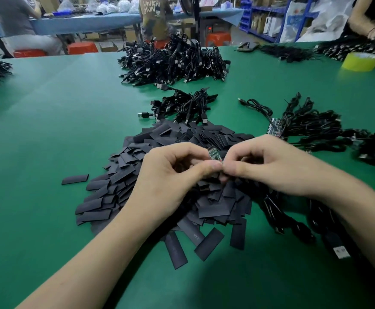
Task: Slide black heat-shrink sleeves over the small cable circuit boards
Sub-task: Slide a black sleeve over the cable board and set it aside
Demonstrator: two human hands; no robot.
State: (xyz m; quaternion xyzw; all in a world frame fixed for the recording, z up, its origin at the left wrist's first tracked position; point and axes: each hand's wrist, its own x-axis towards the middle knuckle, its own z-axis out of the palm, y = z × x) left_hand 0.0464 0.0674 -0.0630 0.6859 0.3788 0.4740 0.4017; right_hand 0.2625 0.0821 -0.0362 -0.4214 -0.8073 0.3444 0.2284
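Bright, even overhead light — pale sheen streaking the flat green table mat point(48, 130) at left. Soft shadows only, close under the pile of flat black sleeves point(106, 192), itself crisp. Wide-angle bending toward the edges; far blue-covered workbench point(81, 23) soft and smeared.

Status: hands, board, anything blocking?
Left hand and right hand both pinching the small circuit board over the heat-shrink sleeve pile. Board's top bare; sleeve on it, cannot tell. Nothing blocking the hands.

Green table point(59, 121): sleeves point(106, 190), cables point(173, 61).
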